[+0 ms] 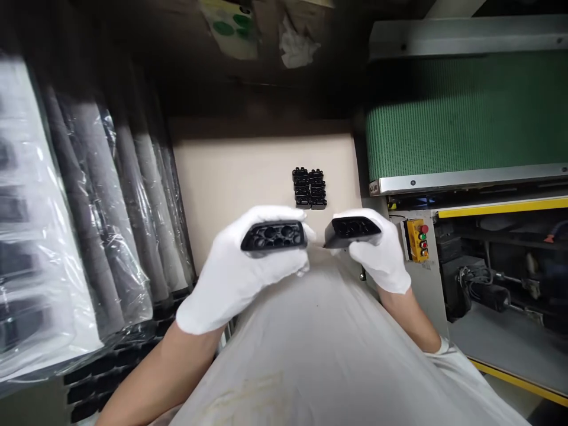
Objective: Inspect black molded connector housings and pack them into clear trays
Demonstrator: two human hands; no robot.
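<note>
Left hand in a white cotton glove, closed around a black molded plastic block, round recesses facing up, center-left of the frame. Right hand, same kind of glove, closed around a second black plastic block, center-right. The two blocks held level and just apart, a narrow gap between them. Both hands raised over a pale gray smock filling the lower center of the frame, with a faint stain near the bottom edge.

Just beyond the hands, a cluster of small black plastic pieces in two side-by-side columns on a beige table, upper center. To the left, gray rolls in clear plastic wrap along the table edge, with more black parts stacked below them, lower left. To the right, a green conveyor belt on a steel frame, upper right. Below it, a yellow control box with red and green buttons, beside machine parts. Overhead, a sheet with green dots and crumpled white tissue, top center.
</note>
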